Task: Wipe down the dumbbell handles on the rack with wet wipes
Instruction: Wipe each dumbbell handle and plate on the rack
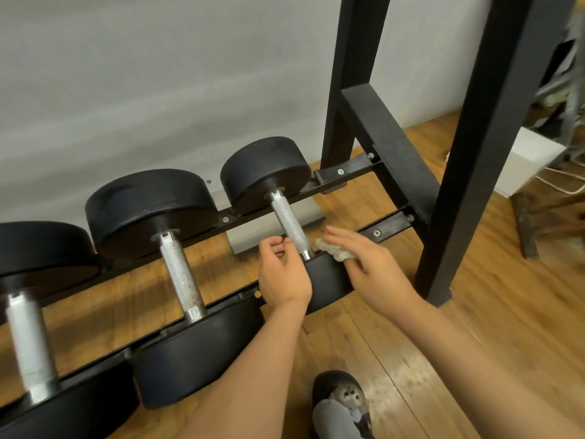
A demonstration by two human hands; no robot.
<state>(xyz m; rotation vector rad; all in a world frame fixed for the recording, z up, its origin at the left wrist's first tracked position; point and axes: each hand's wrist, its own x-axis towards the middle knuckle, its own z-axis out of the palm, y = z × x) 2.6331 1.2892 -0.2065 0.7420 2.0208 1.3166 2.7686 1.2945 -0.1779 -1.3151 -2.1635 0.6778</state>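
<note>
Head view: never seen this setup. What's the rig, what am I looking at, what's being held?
There is no machine here. A person works with bare hands, and the single picture comes from a camera worn on their head, looking forward and down. The two forearms entering from the bottom are their own. A black rack on a wood floor carries three dumbbells with metal handles. The right hand holds a crumpled wipe just right of the rightmost handle, near its front end. The left hand sits on that handle's other side with its fingers curled. Whether it touches the handle is unclear. The middle handle shows brownish specks. The person's slipper shows at the bottom.
</note>
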